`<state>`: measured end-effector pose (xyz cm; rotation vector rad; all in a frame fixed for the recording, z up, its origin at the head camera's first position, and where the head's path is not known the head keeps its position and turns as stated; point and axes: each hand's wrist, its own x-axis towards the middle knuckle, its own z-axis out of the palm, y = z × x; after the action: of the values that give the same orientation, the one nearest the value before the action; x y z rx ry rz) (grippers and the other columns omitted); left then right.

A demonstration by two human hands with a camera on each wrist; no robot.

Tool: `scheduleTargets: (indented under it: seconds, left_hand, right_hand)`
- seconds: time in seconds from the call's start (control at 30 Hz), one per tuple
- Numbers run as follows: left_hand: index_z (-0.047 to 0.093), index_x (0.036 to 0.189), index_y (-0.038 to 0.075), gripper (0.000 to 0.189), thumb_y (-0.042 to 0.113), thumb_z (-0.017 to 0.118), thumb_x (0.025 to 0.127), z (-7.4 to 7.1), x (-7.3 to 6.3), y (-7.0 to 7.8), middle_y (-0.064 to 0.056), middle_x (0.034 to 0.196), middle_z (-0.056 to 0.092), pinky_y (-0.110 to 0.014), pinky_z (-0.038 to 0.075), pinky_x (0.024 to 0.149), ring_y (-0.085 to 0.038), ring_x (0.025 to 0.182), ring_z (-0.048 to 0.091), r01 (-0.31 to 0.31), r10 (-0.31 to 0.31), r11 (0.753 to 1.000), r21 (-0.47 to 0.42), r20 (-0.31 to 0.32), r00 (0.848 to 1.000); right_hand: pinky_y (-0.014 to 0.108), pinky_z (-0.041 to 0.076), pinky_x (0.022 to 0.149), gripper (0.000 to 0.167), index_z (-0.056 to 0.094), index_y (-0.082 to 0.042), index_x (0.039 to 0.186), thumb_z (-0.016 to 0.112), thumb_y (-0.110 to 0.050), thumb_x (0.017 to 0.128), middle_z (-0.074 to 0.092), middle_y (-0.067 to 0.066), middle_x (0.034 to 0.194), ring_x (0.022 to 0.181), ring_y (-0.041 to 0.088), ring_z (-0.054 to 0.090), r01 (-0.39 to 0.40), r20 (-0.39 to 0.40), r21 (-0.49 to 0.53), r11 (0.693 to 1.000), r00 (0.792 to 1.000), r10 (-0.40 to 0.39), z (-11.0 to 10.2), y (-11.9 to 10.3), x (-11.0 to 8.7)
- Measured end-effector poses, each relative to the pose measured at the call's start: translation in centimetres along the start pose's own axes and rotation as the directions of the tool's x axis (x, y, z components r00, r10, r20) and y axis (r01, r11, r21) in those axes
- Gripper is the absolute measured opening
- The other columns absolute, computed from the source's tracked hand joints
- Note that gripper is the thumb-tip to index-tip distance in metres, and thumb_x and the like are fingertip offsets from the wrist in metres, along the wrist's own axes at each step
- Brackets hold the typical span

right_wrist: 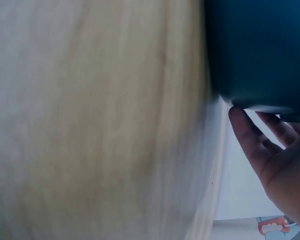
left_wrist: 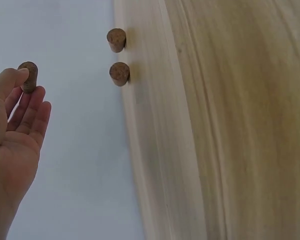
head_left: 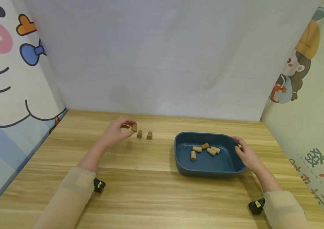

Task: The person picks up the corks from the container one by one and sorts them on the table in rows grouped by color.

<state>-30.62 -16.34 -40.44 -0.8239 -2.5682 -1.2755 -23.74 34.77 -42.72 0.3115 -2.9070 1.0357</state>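
My left hand [head_left: 116, 131] pinches a brown tapered cork stopper [head_left: 134, 127] between thumb and fingers, above the table's far part. Two more cork stoppers, one nearer [head_left: 139, 134] and one further right [head_left: 149, 135], stand upright just right of that hand; the left wrist view shows them side by side. A dark blue rectangular basin [head_left: 207, 173] sits to the right, with several cork stoppers [head_left: 211, 151] lying or standing inside. At its right end my right hand [head_left: 247, 155] grips the wall. A small yellowish patch shows by those fingers; I cannot tell what it is.
The wooden table [head_left: 150, 200] reaches back to a pale cloth backdrop [head_left: 156, 63]. Printed cartoon panels flank it on the left and right. A small black device [head_left: 99, 185] is worn at the left wrist, another [head_left: 256, 206] at the right.
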Motion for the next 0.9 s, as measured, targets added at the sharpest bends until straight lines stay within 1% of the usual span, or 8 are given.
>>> scheduleTargets:
  seconds: [0.17,0.27,0.37,0.5,0.67,0.9]
  left_hand:
    - [0.059,0.119,-0.003,0.036,0.001,0.068,0.084,-0.2,0.6,-1.5,-0.017,0.115,0.057,-0.043,0.048,0.094,-0.032,0.106,0.056,0.06,-0.061,0.998,0.012,0.014,0.998]
    - [0.058,0.12,-0.003,0.038,0.0,0.067,0.084,-0.1,0.9,-2.4,-0.017,0.117,0.056,-0.043,0.047,0.097,-0.033,0.108,0.056,0.111,-0.111,0.994,0.01,0.031,0.993]
    - [0.056,0.121,-0.005,0.039,-0.002,0.066,0.084,0.2,1.3,-3.3,-0.018,0.118,0.055,-0.043,0.046,0.098,-0.034,0.109,0.055,0.148,-0.149,0.989,0.027,0.053,0.987]
    - [0.055,0.121,-0.008,0.039,-0.005,0.065,0.083,0.5,1.6,-4.3,-0.021,0.117,0.055,-0.044,0.046,0.098,-0.036,0.109,0.055,0.176,-0.179,0.983,0.042,0.082,0.98]
    - [0.054,0.122,-0.009,0.04,-0.006,0.063,0.083,0.9,1.9,-5.1,-0.024,0.116,0.057,-0.044,0.048,0.096,-0.037,0.108,0.056,0.221,-0.224,0.974,0.043,0.11,0.968]
    - [0.055,0.12,-0.012,0.036,-0.004,0.06,0.086,1.3,2.0,-5.9,-0.026,0.113,0.059,-0.044,0.049,0.094,-0.038,0.106,0.058,0.241,-0.256,0.964,0.11,0.156,0.954]
  right_hand:
    - [0.06,0.044,0.088,0.043,0.03,0.002,0.143,0.034,-0.01,0.101,0.035,0.038,0.136,0.114,0.053,0.047,-0.007,0.002,-0.004,1.0,1.0,0.007,0.0,0.0,0.0]
    - [0.06,0.045,0.088,0.043,0.03,0.002,0.143,0.034,-0.01,0.102,0.035,0.038,0.136,0.113,0.053,0.047,-0.012,0.004,-0.005,1.0,1.0,0.012,0.0,0.0,0.0]
    - [0.059,0.045,0.087,0.043,0.03,0.002,0.143,0.034,-0.01,0.102,0.035,0.038,0.136,0.112,0.053,0.048,-0.012,0.003,-0.009,1.0,1.0,0.012,0.0,0.0,0.0]
    - [0.058,0.046,0.085,0.043,0.03,0.002,0.143,0.035,-0.01,0.102,0.036,0.038,0.135,0.11,0.052,0.05,-0.009,-0.001,-0.023,1.0,1.0,0.009,0.0,0.1,0.0]
    - [0.058,0.046,0.086,0.043,0.03,0.002,0.143,0.035,-0.011,0.102,0.037,0.038,0.135,0.11,0.052,0.05,-0.006,0.0,-0.026,1.0,1.0,0.006,0.1,0.1,-0.1]
    - [0.06,0.045,0.086,0.043,0.031,0.003,0.142,0.034,-0.011,0.102,0.036,0.039,0.135,0.111,0.054,0.049,0.008,-0.005,-0.025,1.0,1.0,-0.008,0.1,-0.1,-0.1]
